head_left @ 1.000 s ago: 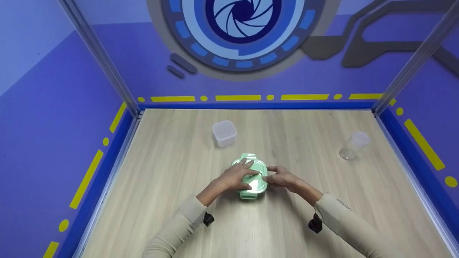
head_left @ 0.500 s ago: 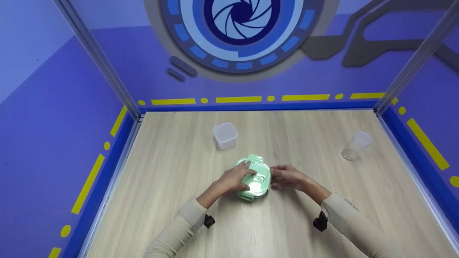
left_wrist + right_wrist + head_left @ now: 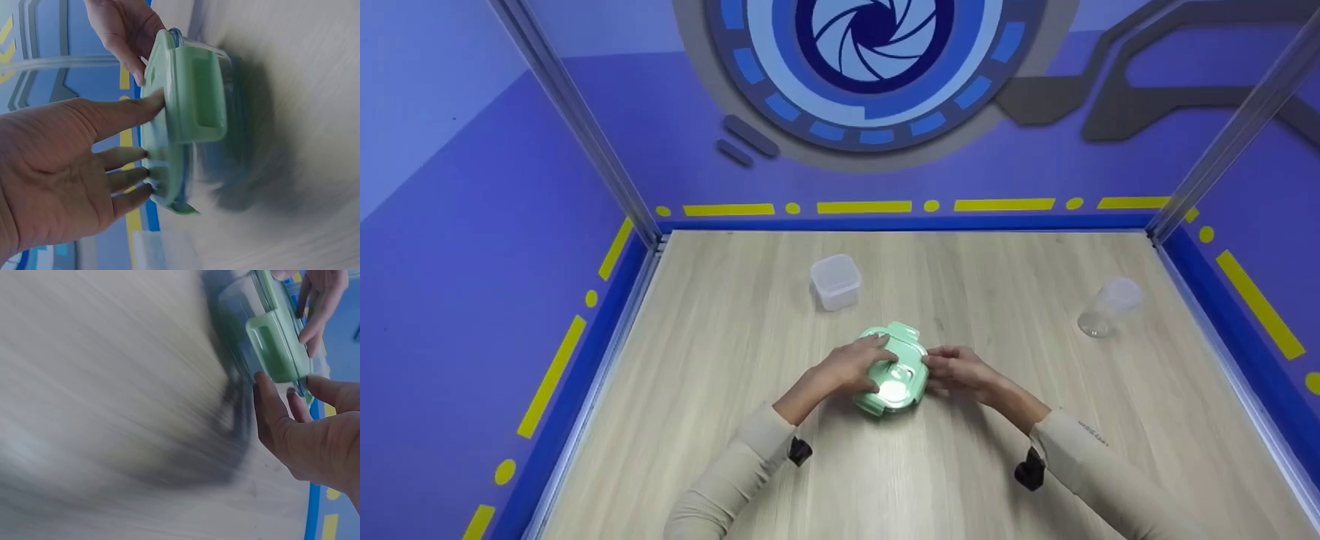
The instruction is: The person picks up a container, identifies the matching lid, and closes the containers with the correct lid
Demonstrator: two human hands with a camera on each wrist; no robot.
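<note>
A food container with a mint-green lid (image 3: 911,367) and a clear body (image 3: 236,320) stands on the table between both hands, turned slightly askew. My left hand (image 3: 847,366) lies over the lid's left part, its fingers and thumb extended and touching the top. In the left wrist view, one green side flap (image 3: 199,93) faces the camera, and a far flap (image 3: 185,210) juts outward. My right hand (image 3: 964,369) holds the container's right edge, thumb at the lid and fingers against the side. Part of the lid is hidden under the left hand.
Behind the container sits a translucent square tub (image 3: 835,282). A clear cup-like vessel (image 3: 1110,304) stands far right on the wooden table (image 3: 990,480). Blue-purple walls (image 3: 750,180) enclose the back and both sides.
The container has turned a little clockwise, its far flap swinging right. The right hand has shifted slightly along its right edge; the left hand has stayed on the lid.
</note>
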